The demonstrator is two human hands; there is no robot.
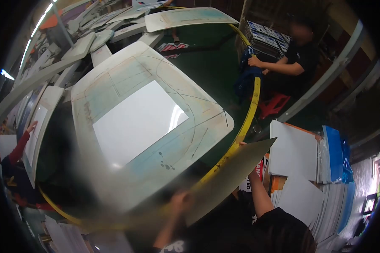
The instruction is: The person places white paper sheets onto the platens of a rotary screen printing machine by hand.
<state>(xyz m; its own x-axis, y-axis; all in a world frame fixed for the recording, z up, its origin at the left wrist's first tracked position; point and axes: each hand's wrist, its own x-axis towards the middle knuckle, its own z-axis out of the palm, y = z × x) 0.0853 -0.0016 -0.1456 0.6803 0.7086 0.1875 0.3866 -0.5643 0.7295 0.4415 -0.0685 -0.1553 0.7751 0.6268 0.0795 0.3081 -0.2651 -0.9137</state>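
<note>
A stiff sheet, dull olive-grey on the side facing me (228,179), is held tilted between my hands at the near side of the yellow ring. My left hand (182,201), somewhat blurred, grips its left part. My right hand (253,172) is mostly hidden behind the sheet, with fingertips curled over the upper edge. In front of me a worn, pale board (211,114) with rounded corners carries a glossy white sheet (139,122) lying flat on it.
A yellow ring rail (254,105) curves around the boards. Stacks of white sheets (297,152) stand at right. A seated person (297,63) holds dark blue cloth (245,80) near a red stool (274,104). Another person's red sleeve (19,145) reaches to a board at left.
</note>
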